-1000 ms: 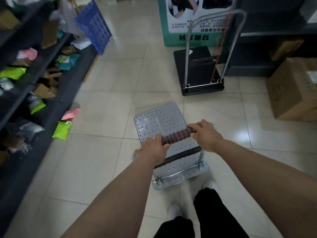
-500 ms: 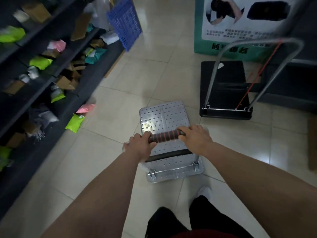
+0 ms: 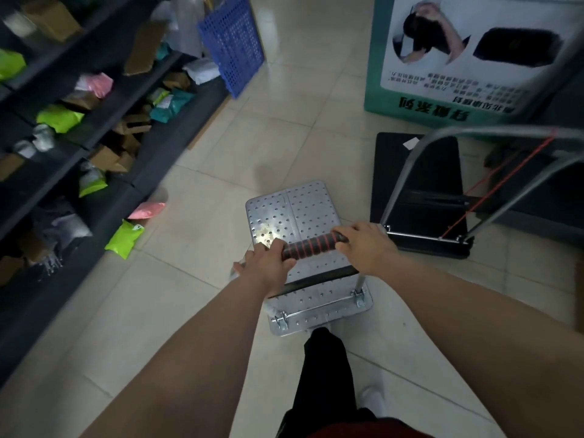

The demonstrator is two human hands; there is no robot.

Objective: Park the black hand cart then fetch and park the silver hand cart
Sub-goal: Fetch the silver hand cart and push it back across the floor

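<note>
Left hand (image 3: 268,269) and right hand (image 3: 366,246) clenched round ribbed foam handle (image 3: 313,247), partly hiding perforated silver hand cart (image 3: 292,213); black hand cart (image 3: 417,191) at two o'clock.

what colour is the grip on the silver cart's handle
Black with red rings, on the handle grip, seen in the head view.

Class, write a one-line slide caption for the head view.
Both hands, left hand and right hand, hold the silver hand cart handle beside the parked black hand cart.

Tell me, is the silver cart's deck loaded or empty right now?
Empty. The silver cart shows only its bare perforated deck; nothing lies on it. Both the left hand and right hand grip its handle.
</note>
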